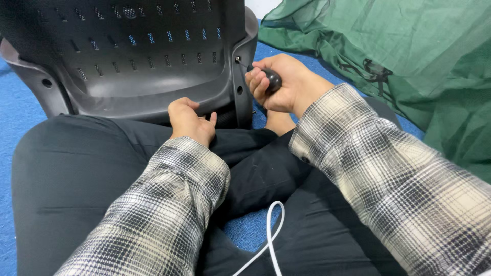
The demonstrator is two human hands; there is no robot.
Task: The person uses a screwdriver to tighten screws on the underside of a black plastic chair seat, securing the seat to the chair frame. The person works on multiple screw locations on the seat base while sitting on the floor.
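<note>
A dark grey plastic chair back (128, 56) with rows of slots leans against my crossed legs. My left hand (190, 120) grips its lower edge, fingers curled under the rim. My right hand (284, 84) is closed around the black handle of a screwdriver (271, 79). The tool's tip meets a screw (238, 60) on the right side rail of the chair back. Both forearms wear plaid sleeves.
I sit on a blue carpet (13, 117) in black trousers. A heap of green mesh fabric (399, 46) lies to the right. A white cable (271, 235) loops over my lap. Holes show in the frame's left rail (47, 82).
</note>
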